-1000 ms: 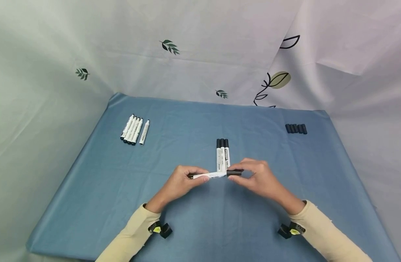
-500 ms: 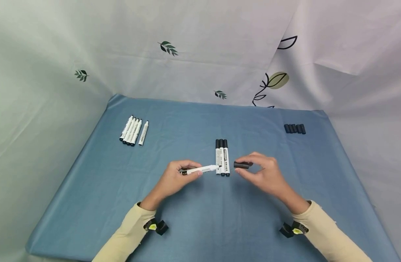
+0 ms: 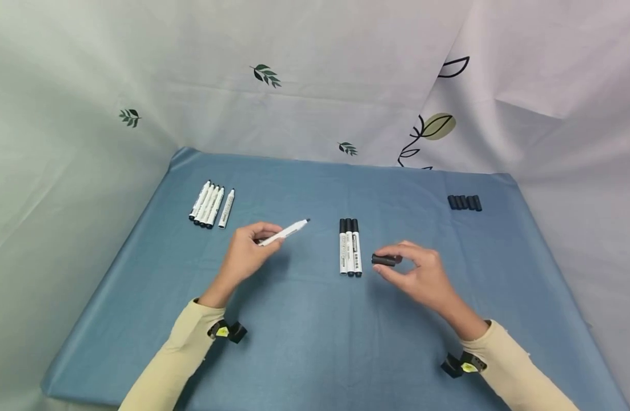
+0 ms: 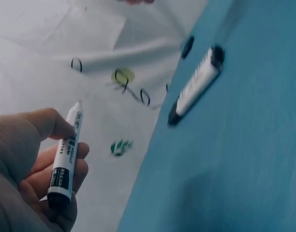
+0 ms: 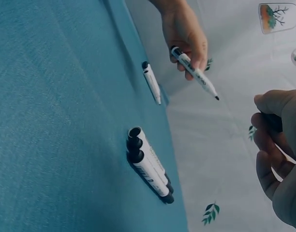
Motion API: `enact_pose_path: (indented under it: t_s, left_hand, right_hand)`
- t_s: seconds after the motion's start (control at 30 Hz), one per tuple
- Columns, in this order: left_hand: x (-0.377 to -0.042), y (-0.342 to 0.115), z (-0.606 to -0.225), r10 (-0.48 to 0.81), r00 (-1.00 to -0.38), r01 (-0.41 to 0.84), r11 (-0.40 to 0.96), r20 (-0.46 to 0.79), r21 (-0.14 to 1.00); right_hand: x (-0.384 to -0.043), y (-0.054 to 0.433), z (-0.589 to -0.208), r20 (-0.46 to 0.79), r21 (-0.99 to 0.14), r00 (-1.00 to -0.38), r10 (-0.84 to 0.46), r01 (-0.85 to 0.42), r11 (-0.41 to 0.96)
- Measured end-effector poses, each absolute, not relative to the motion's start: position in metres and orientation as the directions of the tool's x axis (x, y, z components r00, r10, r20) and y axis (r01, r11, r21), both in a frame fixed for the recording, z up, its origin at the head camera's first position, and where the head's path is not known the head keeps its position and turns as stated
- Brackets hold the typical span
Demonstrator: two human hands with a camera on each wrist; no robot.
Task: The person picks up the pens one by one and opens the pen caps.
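My left hand (image 3: 250, 251) grips an uncapped white marker (image 3: 290, 229) above the cloth, its dark tip pointing up and to the right. In the left wrist view the thumb presses along the marker's printed barrel (image 4: 66, 154), and its black end sits toward the palm. My right hand (image 3: 417, 271) pinches a black marker cap (image 3: 384, 260) between thumb and fingers. Between the two hands lie three capped markers (image 3: 350, 248) side by side, black caps away from me; the right hand is just to their right, apart from them.
A blue cloth (image 3: 304, 337) covers the table. At the far left lies a row of several uncapped markers (image 3: 208, 204), with one separate marker (image 3: 226, 209) beside it. Several black caps (image 3: 464, 202) stand in a row at the far right. White patterned curtains (image 3: 304, 114) enclose the table.
The marker and its cap have come apart. My left hand has carried the marker away to the left and turned its tip upward. The right hand has shifted slightly right with the cap.
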State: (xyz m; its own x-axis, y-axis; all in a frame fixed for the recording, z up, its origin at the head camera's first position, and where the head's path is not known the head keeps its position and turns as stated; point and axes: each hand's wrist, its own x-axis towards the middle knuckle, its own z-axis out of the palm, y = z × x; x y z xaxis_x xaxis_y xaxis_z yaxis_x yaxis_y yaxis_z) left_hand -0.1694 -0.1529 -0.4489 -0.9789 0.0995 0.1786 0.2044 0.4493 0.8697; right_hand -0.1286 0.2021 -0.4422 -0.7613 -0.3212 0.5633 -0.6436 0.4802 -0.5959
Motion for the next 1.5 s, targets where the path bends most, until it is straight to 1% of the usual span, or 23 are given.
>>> enact_pose_path:
  t_s: [0.3,0.43,0.6,0.77,1.07,1.33,1.5]
  left_hand:
    - [-0.196,-0.184,-0.453,-0.018,-0.965,0.204,0.577,0.262,0.791]
    - [-0.207,-0.194,-0.458,-0.073,-0.957,0.171,0.634,0.279,0.754]
    - [-0.219,-0.203,-0.460,-0.164,-0.932,0.128,0.687,0.324,0.716]
    - [-0.228,-0.212,-0.462,-0.217,-0.907,0.098,0.724,0.360,0.683]
    - [-0.240,-0.224,-0.478,-0.309,-0.914,-0.031,0.697,0.261,0.717]
    - [-0.249,-0.230,-0.488,-0.367,-0.902,-0.090,0.676,0.228,0.731]
    - [-0.252,-0.232,-0.493,-0.383,-0.900,-0.125,0.683,0.208,0.720]
  right_hand:
    - [-0.124,0.202,-0.449,0.536,-0.647,-0.803,-0.260,-0.589,0.485]
    - [-0.122,0.203,-0.451,0.528,-0.659,-0.817,-0.233,-0.567,0.494]
    - [-0.120,0.204,-0.450,0.492,-0.674,-0.840,-0.228,-0.534,0.511]
    - [-0.119,0.204,-0.451,0.486,-0.683,-0.841,-0.240,-0.536,0.495]
    - [-0.118,0.202,-0.453,0.480,-0.697,-0.842,-0.248,-0.537,0.476]
    - [-0.118,0.203,-0.455,0.486,-0.689,-0.839,-0.247,-0.541,0.482]
    - [-0.117,0.203,-0.454,0.467,-0.699,-0.850,-0.245,-0.525,0.486]
